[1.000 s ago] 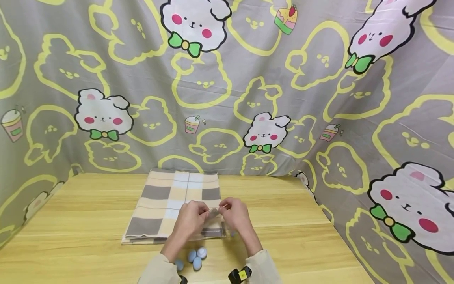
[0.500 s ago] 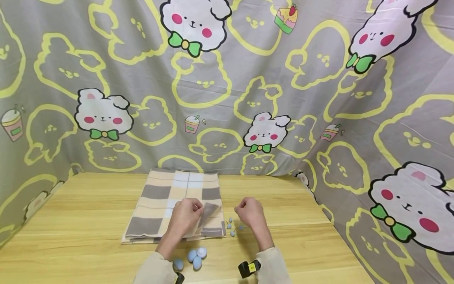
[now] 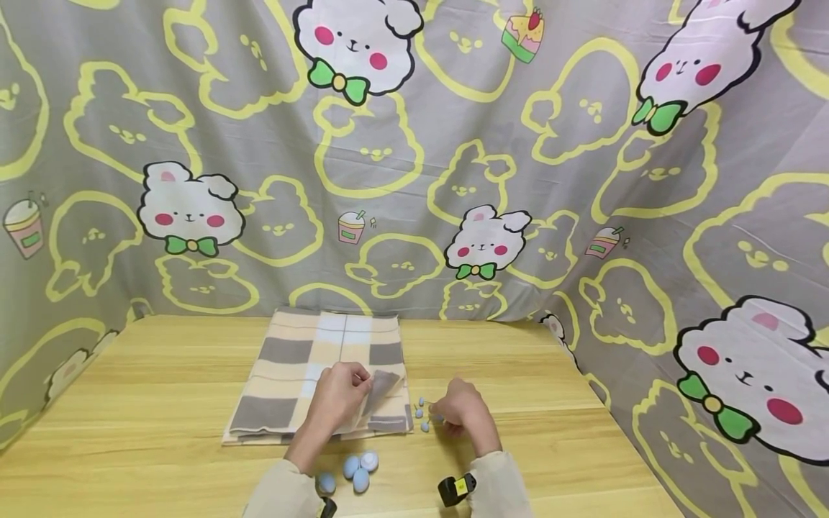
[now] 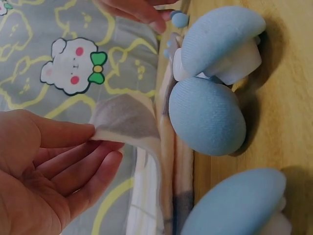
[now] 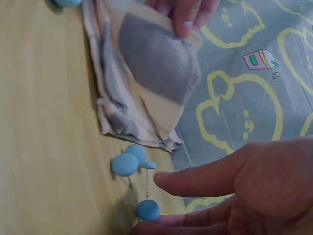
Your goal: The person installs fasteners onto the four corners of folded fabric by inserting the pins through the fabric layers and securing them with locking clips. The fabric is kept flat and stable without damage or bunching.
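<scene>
A folded plaid blanket [image 3: 285,350] in beige, grey and white lies at the table's middle left. My left hand [image 3: 338,394] pinches its near right corner between thumb and fingertip and holds it raised, as the left wrist view shows. Beside the blanket's right edge lie several blue-headed pins [image 5: 125,164]. My right hand [image 3: 463,404] is down at them, thumb and fingers apart. One round blue pin head [image 5: 148,209] sits right at the fingers, its thin shaft rising toward the thumb [image 5: 168,183].
Several blue mushroom-shaped pieces [image 4: 208,115] with white stems lie at the table's front, near my left forearm. The wooden table [image 3: 537,446] ends at a grey curtain [image 3: 401,216] printed with cartoon rabbits, which hangs behind and along both sides.
My right hand has left the blanket corner, moved right and lowered to the blue-headed pins. My left hand has shifted slightly left, still pinching the corner.
</scene>
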`<control>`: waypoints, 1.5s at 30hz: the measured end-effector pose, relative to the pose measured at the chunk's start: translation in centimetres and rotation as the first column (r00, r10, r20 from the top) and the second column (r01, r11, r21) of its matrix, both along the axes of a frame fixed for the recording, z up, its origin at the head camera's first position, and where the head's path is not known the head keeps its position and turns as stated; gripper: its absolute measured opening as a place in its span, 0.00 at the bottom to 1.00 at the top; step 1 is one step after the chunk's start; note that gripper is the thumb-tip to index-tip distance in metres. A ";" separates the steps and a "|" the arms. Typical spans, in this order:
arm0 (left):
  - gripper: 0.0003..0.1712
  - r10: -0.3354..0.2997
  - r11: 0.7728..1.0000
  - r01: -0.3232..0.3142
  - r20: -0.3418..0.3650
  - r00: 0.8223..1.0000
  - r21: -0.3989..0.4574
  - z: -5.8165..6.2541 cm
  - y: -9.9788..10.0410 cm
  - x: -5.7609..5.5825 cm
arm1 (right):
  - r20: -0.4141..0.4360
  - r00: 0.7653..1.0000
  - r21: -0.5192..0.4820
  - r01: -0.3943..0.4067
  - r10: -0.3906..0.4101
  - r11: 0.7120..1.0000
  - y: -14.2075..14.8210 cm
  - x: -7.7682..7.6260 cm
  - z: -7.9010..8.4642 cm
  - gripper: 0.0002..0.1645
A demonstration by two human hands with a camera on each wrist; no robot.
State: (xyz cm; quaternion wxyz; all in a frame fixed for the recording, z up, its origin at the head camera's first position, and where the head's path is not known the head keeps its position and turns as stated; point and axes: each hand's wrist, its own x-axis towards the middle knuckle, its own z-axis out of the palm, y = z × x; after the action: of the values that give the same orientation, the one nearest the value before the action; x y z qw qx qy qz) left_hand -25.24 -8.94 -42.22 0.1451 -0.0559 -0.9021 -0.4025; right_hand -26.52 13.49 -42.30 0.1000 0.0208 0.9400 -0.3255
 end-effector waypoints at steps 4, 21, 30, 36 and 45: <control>0.06 -0.004 1.000 0.004 0.008 1.000 0.018 -0.1 0.1 0.0 | 0.011 1.000 0.004 -0.003 0.003 1.000 -0.2 0.1 -0.2 0.04; 0.07 -0.001 1.000 0.001 0.013 1.000 0.023 -0.4 0.1 0.1 | -0.107 0.994 0.061 -0.012 0.018 0.998 -0.2 -0.2 -0.1 0.11; 0.04 0.016 0.999 -0.016 -0.017 1.000 0.037 -0.3 0.1 0.0 | -0.230 0.969 -0.244 -0.147 0.090 0.959 -1.2 -0.3 0.8 0.04; 0.03 0.029 0.998 -0.028 -0.017 0.999 0.062 -0.3 0.2 0.0 | -0.251 0.961 -0.334 -0.198 0.116 0.922 -2.9 -0.1 0.8 0.04; 0.02 -0.021 0.993 0.020 0.008 1.000 0.119 -0.1 0.2 0.1 | -0.235 0.961 -0.436 -0.236 0.144 0.868 -4.8 0.2 0.9 0.03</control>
State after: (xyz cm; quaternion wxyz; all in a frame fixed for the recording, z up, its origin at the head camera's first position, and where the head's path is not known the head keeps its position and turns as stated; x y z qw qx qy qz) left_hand -25.15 -8.70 -42.37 0.1401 -0.0544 -0.8766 -0.4572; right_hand -26.32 8.70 -41.39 0.0415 -0.1283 0.8387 -0.5277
